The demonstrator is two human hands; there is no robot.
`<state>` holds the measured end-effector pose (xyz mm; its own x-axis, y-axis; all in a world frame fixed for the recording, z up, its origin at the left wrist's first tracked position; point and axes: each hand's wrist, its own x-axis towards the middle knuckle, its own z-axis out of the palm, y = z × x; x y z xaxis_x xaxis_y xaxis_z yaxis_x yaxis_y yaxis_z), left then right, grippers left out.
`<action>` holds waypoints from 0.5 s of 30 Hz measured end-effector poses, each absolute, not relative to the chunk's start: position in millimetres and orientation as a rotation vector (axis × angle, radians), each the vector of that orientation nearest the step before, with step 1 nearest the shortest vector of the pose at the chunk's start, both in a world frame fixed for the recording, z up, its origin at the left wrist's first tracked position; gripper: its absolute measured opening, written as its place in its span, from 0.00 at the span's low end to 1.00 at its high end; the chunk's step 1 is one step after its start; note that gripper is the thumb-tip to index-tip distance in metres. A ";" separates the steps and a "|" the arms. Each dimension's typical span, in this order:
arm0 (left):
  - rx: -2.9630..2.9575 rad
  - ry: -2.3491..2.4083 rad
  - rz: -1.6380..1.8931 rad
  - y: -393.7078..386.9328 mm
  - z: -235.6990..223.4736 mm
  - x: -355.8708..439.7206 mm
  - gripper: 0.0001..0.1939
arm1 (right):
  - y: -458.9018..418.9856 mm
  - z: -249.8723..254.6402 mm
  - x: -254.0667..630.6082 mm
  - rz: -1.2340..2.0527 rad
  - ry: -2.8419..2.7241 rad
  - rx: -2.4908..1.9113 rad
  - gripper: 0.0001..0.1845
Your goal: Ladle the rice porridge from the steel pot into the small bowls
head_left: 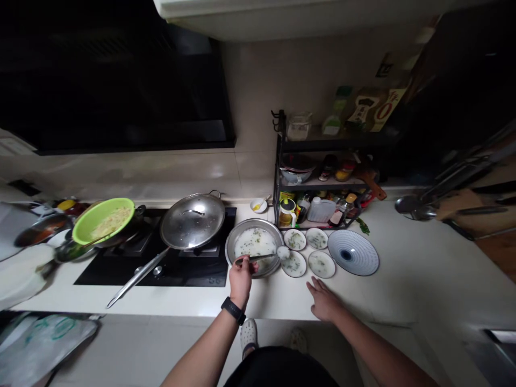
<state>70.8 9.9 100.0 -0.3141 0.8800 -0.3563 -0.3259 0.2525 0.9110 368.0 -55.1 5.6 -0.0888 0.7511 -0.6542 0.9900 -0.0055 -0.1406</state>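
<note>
While the ladle (264, 257) is held between the metal basin (230, 248) and the small plates, a pale wet load (284, 252) is carried at its head, near the rim of the near-left plate (294, 264). The handle is gripped in the left hand (241, 278), fingers closed round it. Nothing is seen held in the right hand (323, 304): fingers spread, placed just near of the near-right plate (321, 264); contact can't be confirmed.

Pale mix with green bits is seen in the basin and on all four plates, the far-left plate (294, 239) and far-right plate (316, 238) included. To their right, a patterned bowl (353, 252) is set; far side, a rack (278, 185). Left of the basin, a lidded pan (192, 220) is parked on the stove (97, 271).

Risks: load could be dripped on the counter (278, 301) if the ladle is tipped early. Plate could be overfilled if too much is poured. Near-right plate could be shoved into its neighbours if bumped by the spread fingers. Basin rim could be clipped if the ladle is swung low.
</note>
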 end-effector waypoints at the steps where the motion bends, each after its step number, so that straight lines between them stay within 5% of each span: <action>1: 0.596 1.393 1.332 9.1 98.4 75.7 0.25 | -54.9 5.8 368.2 -0.833 1.886 1.798 0.53; 7: 0.961 1.408 1.280 -2.6 86.2 102.5 0.27 | -54.5 8.9 369.5 -0.869 1.893 1.783 0.54; 15: 2.027 1.291 1.054 -28.1 88.4 112.9 0.16 | -55.9 8.3 372.4 -0.866 1.909 1.787 0.54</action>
<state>112.9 -28.1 88.4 0.2460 0.9089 0.3368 0.5116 -0.4169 0.7513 372.4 -55.9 8.3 -0.1156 0.7474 -0.6542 0.9845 -0.0011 -0.1752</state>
